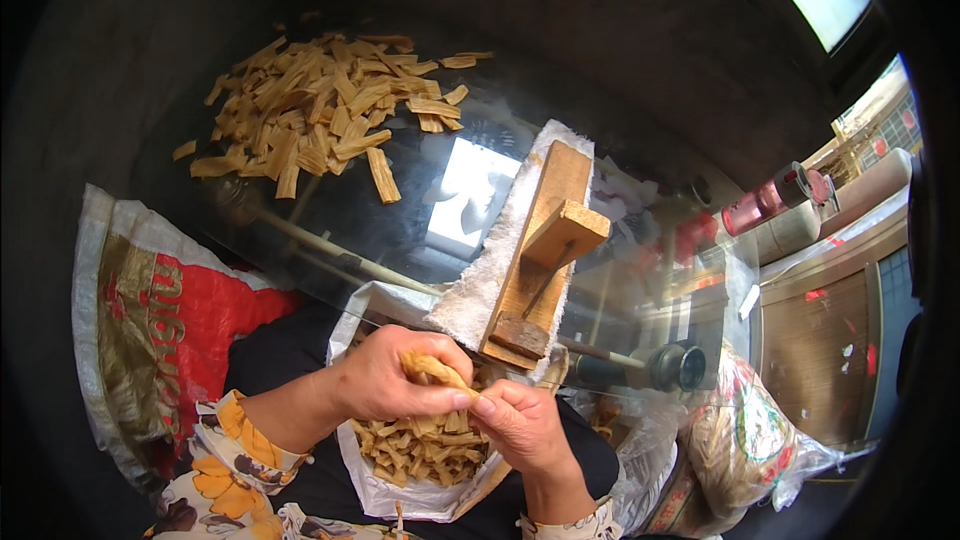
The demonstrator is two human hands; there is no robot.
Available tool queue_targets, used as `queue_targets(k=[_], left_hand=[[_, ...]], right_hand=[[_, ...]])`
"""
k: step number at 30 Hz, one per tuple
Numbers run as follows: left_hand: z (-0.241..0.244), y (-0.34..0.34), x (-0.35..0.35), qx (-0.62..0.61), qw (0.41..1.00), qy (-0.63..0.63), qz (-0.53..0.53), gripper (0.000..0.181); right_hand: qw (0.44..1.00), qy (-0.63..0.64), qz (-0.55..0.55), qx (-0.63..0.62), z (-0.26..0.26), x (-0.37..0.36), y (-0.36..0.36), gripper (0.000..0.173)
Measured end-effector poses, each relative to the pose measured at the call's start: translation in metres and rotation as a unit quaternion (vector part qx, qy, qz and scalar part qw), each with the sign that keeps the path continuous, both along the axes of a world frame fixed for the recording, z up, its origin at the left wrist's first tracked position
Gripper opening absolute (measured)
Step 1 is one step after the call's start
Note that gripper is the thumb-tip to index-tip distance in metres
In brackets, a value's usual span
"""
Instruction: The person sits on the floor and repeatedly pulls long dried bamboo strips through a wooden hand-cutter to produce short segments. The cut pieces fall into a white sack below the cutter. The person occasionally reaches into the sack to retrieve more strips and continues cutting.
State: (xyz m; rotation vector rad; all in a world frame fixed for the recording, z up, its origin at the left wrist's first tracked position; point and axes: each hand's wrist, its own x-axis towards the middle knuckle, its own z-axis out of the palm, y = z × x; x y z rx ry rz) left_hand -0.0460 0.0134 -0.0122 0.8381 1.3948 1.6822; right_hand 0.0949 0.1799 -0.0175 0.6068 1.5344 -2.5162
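Observation:
My left hand (401, 379) is closed around a yellowish dried strip (431, 367) that looks like bean curd stick. The thumb and fingers of my right hand (521, 420) pinch the strip's other end, close to my left thumb. Below both hands, a white woven sack (367, 476) lies open on my lap, holding many short cut pieces (424, 450). Just beyond my hands, a wooden cutting jig (551, 165) rests on a white towel (469, 296). It has an upright block and a thin metal rod or blade slanting down to its near end.
Longer strips (315, 105) are heaped at the far left of a glass-topped table (352, 221). A pink bottle (757, 206) stands at the right. A red and white woven sack (187, 315) is on the left; a filled plastic bag (742, 435) sits lower right.

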Motion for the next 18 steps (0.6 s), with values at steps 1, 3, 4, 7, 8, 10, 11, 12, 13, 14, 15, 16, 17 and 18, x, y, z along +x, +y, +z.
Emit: queue_targets(k=[1, 3, 4, 7, 8, 10, 11, 12, 13, 14, 15, 16, 17, 18], left_hand=[[0.002, -0.001, -0.002, -0.027, 1.000, 0.006, -0.001, 0.013], [0.003, 0.001, -0.002, -0.026, 0.998, -0.015, 0.046, 0.011], [0.004, 0.003, -0.002, -0.024, 0.997, -0.025, 0.069, 0.010], [0.013, 0.030, -0.007, -0.039, 0.989, 0.010, 0.140, 0.011], [0.005, 0.042, -0.006, 0.000, 0.984, 0.052, 0.170, 0.011], [-0.002, 0.058, -0.013, -0.031, 0.975, 0.119, 0.184, 0.011], [-0.005, 0.065, -0.016, -0.046, 0.969, 0.153, 0.191, 0.011], [-0.013, 0.072, -0.018, -0.067, 0.964, 0.148, 0.212, 0.008], [-0.017, 0.074, -0.018, -0.090, 0.962, 0.124, 0.226, 0.009], [-0.020, 0.076, -0.019, -0.112, 0.959, 0.100, 0.240, 0.010], [-0.023, 0.076, -0.018, -0.134, 0.955, 0.074, 0.254, 0.011], [-0.024, 0.073, -0.018, -0.126, 0.954, 0.096, 0.255, 0.010], [-0.023, 0.070, -0.019, -0.073, 0.949, 0.166, 0.259, 0.008], [-0.022, 0.064, -0.016, -0.029, 0.937, 0.232, 0.261, 0.006]], right_hand=[[0.999, 0.001, -0.015, 0.041, 0.003, 0.000, 0.003, 0.018], [0.991, 0.005, -0.045, 0.125, 0.009, 0.000, 0.011, 0.016], [0.979, 0.008, -0.094, 0.182, 0.015, -0.002, 0.013, 0.015], [0.936, 0.068, -0.177, 0.298, 0.018, -0.011, 0.030, 0.012], [0.903, 0.085, -0.200, 0.371, 0.015, -0.018, 0.034, 0.014], [0.846, 0.079, -0.218, 0.480, 0.012, -0.031, 0.042, 0.013], [0.814, 0.079, -0.223, 0.531, 0.009, -0.039, 0.045, 0.013], [0.782, 0.065, -0.212, 0.583, -0.001, -0.045, 0.049, 0.015], [0.746, 0.050, -0.201, 0.633, -0.005, -0.050, 0.052, 0.017], [0.718, 0.031, -0.209, 0.663, -0.002, -0.052, 0.053, 0.019], [0.733, 0.041, -0.218, 0.643, -0.003, -0.051, 0.054, 0.019], [0.748, 0.052, -0.226, 0.622, -0.006, -0.049, 0.056, 0.019], [0.761, 0.062, -0.235, 0.601, -0.007, -0.047, 0.057, 0.019], [0.774, 0.082, -0.246, 0.577, -0.010, -0.041, 0.050, 0.019]])
